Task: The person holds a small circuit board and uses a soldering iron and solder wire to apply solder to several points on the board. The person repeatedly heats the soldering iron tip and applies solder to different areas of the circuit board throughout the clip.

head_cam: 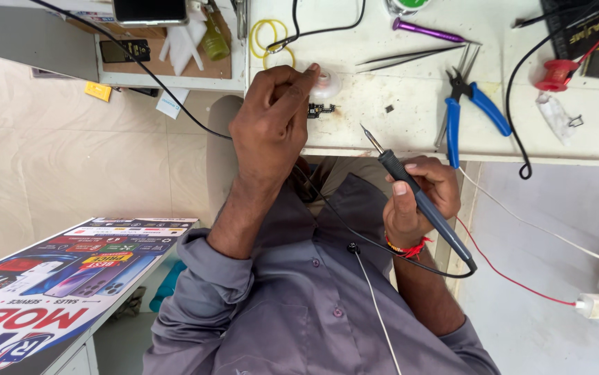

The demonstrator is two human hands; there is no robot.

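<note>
On the messy white worktop (410, 132), the left hand (270, 118) pinches something hidden at twelve o'clock; the right hand (421, 198) holds a soldering iron (417, 198) whose hot tip could burn fingers or the tiny board (321, 110).

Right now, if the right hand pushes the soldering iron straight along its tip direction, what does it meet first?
Probably the bare white bench top; the soldering iron in the right hand points up-left, roughly toward the small circuit part. Depth is unclear.
</note>
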